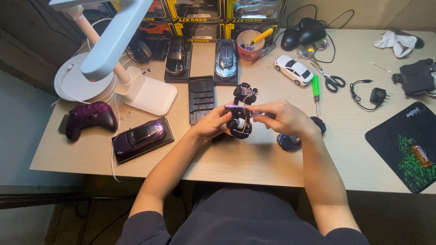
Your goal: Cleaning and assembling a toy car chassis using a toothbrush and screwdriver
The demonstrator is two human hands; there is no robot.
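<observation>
Both my hands hold a small toy car chassis [243, 109] above the middle of the wooden desk [254, 163]. It is black with exposed thin wires and its wheels showing. My left hand [211, 123] grips its near left side. My right hand [282, 117] pinches it from the right, fingers pointing left. A dark blue car body shell [290, 141] lies on the desk just under my right wrist, partly hidden.
A purple model car on a black base [141, 136] and a purple game controller [91, 119] lie left. An empty black base [201, 99], a white lamp [113, 45], two model cars, a pink cup [250, 45], a white toy car [294, 69], a green screwdriver [316, 88], scissors and a mouse pad [404, 145] surround.
</observation>
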